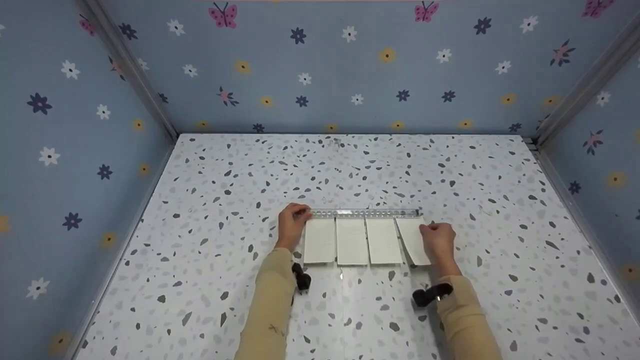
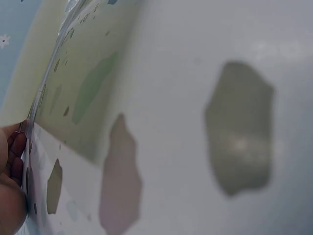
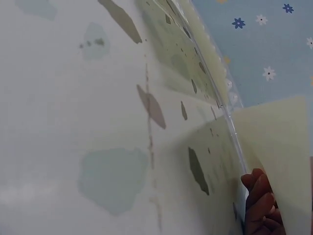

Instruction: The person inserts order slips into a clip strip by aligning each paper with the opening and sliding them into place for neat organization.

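Note:
A clear strip with a row of round marks (image 1: 357, 213) lies crosswise in the head view. Several cream paper cards hang side by side along its near edge, among them the leftmost card (image 1: 320, 241) and the rightmost card (image 1: 412, 242). My left hand (image 1: 292, 225) pinches the left end of the strip, beside the leftmost card's top corner. With thumb and fingers, my right hand (image 1: 438, 242) pinches the right edge of the rightmost card, which slants away from its neighbour. In the right wrist view, curled fingers (image 3: 261, 205) sit against that card (image 3: 281, 142).
The white speckled tabletop (image 1: 350, 315) is glossy and reflects the cards. Blue flowered panels (image 1: 340, 65) enclose it at the back and both sides. Black wrist cameras are strapped at both sleeves, the right one (image 1: 430, 295) near the cards' lower edges.

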Action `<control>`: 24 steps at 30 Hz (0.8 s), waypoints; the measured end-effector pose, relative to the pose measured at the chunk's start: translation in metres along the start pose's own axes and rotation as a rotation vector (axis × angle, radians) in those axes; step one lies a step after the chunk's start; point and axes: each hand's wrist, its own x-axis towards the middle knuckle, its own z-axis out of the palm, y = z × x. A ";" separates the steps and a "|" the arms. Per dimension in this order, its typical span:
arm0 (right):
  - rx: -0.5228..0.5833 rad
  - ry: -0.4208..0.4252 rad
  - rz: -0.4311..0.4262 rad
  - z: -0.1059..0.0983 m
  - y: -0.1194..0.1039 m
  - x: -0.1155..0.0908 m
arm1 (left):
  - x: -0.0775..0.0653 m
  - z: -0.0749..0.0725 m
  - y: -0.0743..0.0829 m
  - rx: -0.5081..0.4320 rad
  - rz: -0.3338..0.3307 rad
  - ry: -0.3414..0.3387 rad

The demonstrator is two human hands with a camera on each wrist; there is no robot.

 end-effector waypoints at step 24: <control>0.010 0.030 0.023 0.006 -0.006 0.005 | -0.001 -0.001 -0.001 -0.013 0.028 -0.004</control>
